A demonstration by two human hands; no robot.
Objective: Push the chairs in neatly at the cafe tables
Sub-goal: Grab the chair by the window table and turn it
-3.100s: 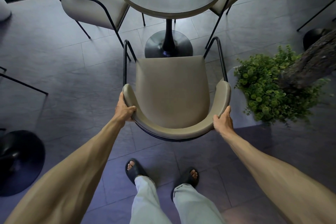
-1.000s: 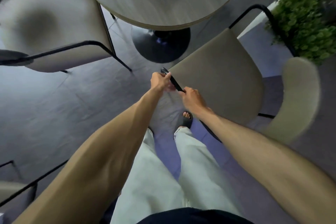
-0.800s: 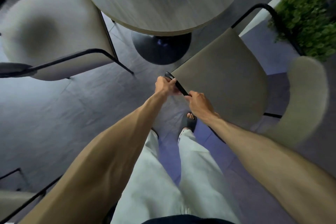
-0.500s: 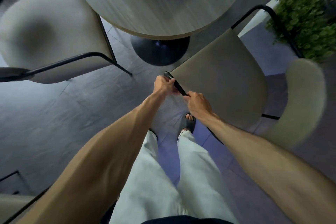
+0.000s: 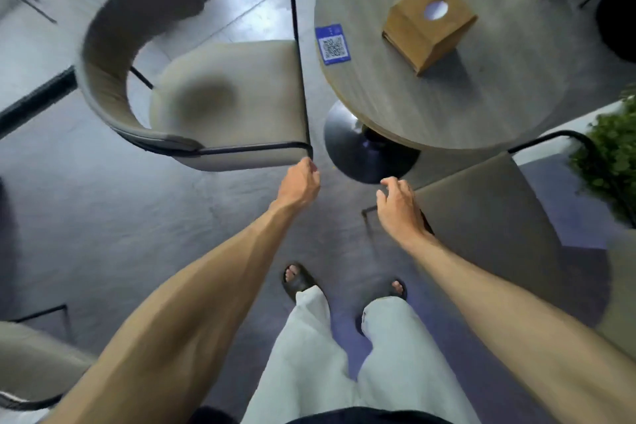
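Two beige padded chairs with black metal frames stand at a round grey table [image 5: 499, 103]. The left chair [image 5: 227, 96] faces the table, its seat front short of the tabletop's edge. The right chair [image 5: 481, 217] has its seat front tucked under the table's near edge. My left hand [image 5: 299, 182] reaches up with curled fingers to the near front corner of the left chair's frame; whether it grips is unclear. My right hand [image 5: 399, 206] hovers open, fingers spread, over the near corner of the right chair's seat.
A wooden tissue box [image 5: 426, 24] and a blue QR sticker [image 5: 332, 44] sit on the table, whose black pedestal base [image 5: 361, 148] lies between the chairs. A green plant [image 5: 609, 155] is at the right. Another chair [image 5: 27, 361] stands at the lower left. My feet are on the tiled floor.
Both hands have let go of the right chair's black frame. The view has swung left, and my left hand has moved over to the left chair's frame corner.
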